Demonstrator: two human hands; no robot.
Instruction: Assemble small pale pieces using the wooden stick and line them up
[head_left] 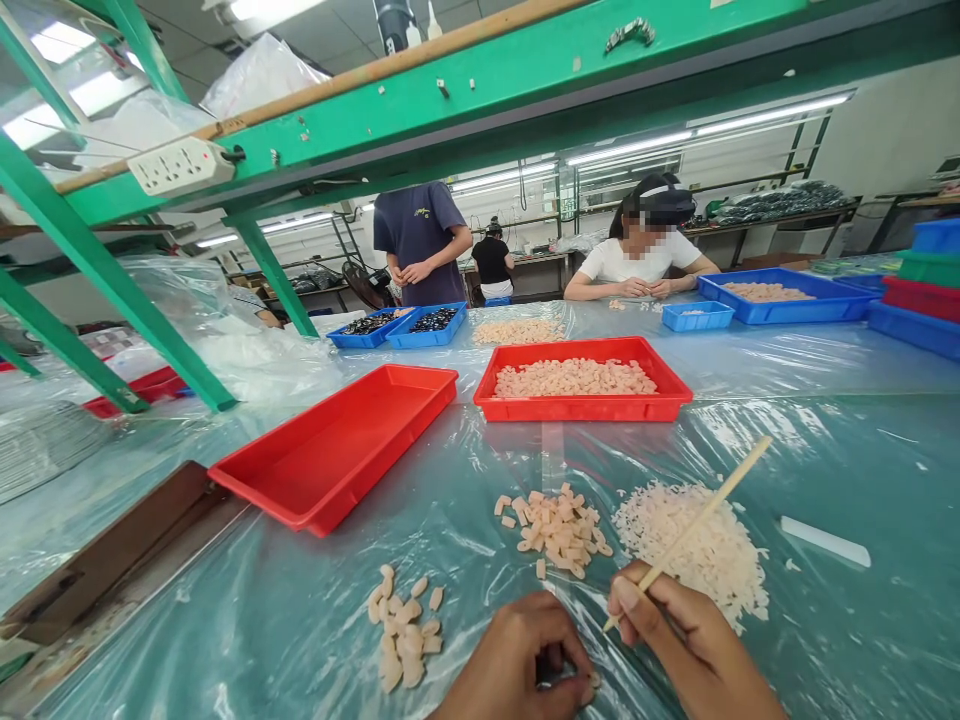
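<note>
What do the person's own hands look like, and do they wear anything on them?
The left hand and the right hand are both bare: no gloves, and no ring or tape that I can see. The arms fall outside the bottom edge of the view, so any sleeves or a watch cannot be told.

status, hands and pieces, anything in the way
Right hand holding wooden stick. Left hand pinched shut, held item unclear. Pale chunks piled on plastic sheeting. Red tray ahead, apart from hands.
</note>
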